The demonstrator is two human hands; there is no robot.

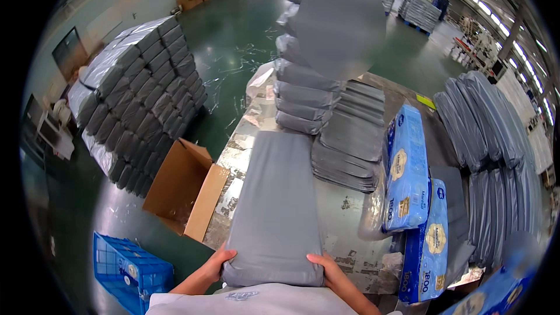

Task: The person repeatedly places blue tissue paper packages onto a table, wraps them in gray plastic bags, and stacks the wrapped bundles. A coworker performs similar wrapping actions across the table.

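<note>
A long grey plastic-wrapped package lies flat on the worktable, its near end close against my body. My left hand holds its near left corner, thumb on top. At the near right corner, my right hand grips it in the same way. The other fingers of both hands are mostly hidden at the package's sides. Just beyond its far end rises a tall stack of grey wrapped packages. To its right sits a pile of flat grey bags.
Blue printed tissue packs stand on the table's right side. Large grey bundles are stacked farther right. An open cardboard box adjoins the table's left edge. On the floor are a blue crate and a loaded pallet stack.
</note>
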